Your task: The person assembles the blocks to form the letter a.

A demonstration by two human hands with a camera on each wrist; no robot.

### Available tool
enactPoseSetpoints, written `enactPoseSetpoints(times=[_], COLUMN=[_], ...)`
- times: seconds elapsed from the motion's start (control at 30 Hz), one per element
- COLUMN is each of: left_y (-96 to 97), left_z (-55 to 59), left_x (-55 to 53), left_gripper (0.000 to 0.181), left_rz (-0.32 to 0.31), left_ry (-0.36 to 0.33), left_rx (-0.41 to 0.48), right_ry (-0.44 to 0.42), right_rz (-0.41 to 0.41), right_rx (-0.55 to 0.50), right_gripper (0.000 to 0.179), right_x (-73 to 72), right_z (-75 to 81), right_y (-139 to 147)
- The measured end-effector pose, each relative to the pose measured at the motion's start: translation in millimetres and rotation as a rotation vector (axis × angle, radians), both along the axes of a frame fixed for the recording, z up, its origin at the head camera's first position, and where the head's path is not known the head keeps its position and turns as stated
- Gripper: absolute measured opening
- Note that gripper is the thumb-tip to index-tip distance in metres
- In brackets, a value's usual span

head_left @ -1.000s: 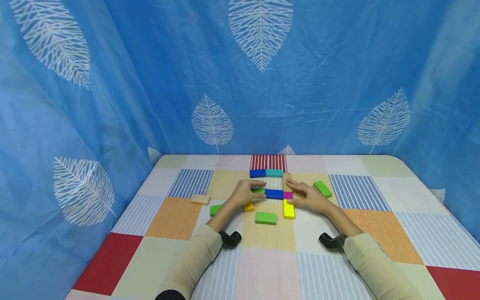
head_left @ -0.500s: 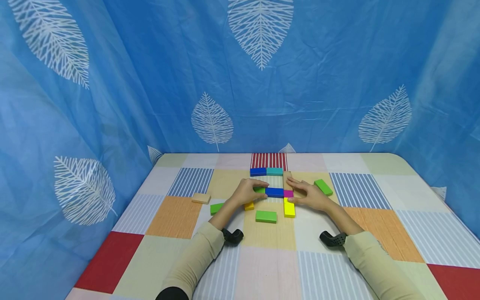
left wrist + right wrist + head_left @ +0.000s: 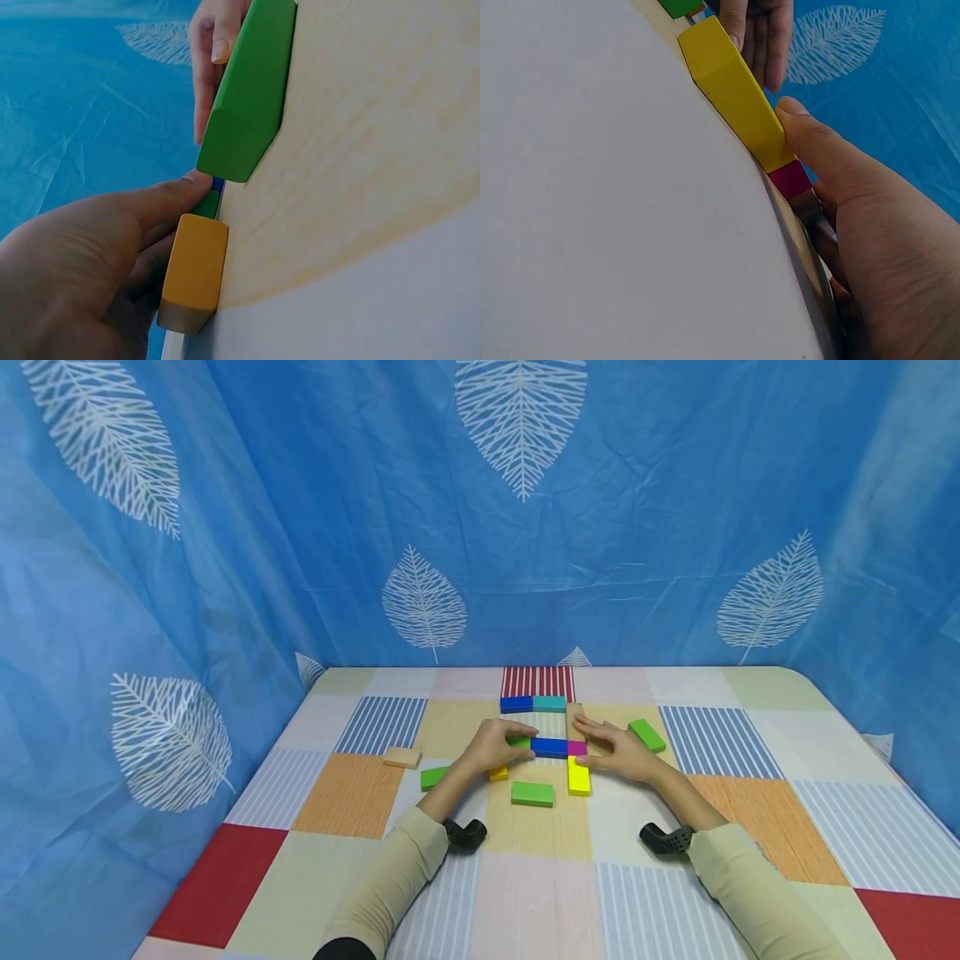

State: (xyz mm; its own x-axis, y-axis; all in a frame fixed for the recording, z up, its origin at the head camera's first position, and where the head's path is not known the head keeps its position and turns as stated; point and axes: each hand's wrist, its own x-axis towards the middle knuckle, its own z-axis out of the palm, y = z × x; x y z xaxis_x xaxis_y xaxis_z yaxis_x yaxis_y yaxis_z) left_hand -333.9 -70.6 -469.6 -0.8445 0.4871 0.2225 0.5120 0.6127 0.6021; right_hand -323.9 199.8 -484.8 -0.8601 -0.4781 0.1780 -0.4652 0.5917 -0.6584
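Toward the middle of the table, my left hand [image 3: 491, 745] pinches a green block [image 3: 519, 741], thumb in front and fingers behind; the hand covers much of it. A blue block [image 3: 549, 747] continues the row to a small magenta block [image 3: 576, 748]. My right hand [image 3: 618, 753] is spread along the row's right end. Its thumb touches a yellow block [image 3: 739, 101] near the magenta one, and its straight fingers rest at a plain wooden block [image 3: 574, 714] behind. An orange block [image 3: 193, 266] lies just in front of my left hand.
At the back, a dark blue block [image 3: 516, 704] and a teal block [image 3: 550, 704] lie end to end. Loose green blocks lie in front [image 3: 532, 794], at the right [image 3: 647, 736] and beside my left forearm [image 3: 432, 778]. Another wooden block [image 3: 402, 757] lies left on the patchwork cloth [image 3: 540, 902].
Both hands keep their places on the blocks. The whole view has shifted very slightly; the blocks stay in the same arrangement.
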Motion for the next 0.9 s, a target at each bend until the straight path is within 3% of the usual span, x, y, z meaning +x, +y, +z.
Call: enactPoseSetpoints(times=[0.9], left_y=[-0.8], left_z=[3.3], left_x=[1.6], left_gripper=[0.041], left_rz=[0.0], left_ry=[-0.032], left_rx=[-0.005], right_ry=[0.003], right_rz=[-0.008], right_rx=[0.002], right_gripper=[0.074], right_x=[-0.2], right_z=[-0.8], right_y=[-0.6])
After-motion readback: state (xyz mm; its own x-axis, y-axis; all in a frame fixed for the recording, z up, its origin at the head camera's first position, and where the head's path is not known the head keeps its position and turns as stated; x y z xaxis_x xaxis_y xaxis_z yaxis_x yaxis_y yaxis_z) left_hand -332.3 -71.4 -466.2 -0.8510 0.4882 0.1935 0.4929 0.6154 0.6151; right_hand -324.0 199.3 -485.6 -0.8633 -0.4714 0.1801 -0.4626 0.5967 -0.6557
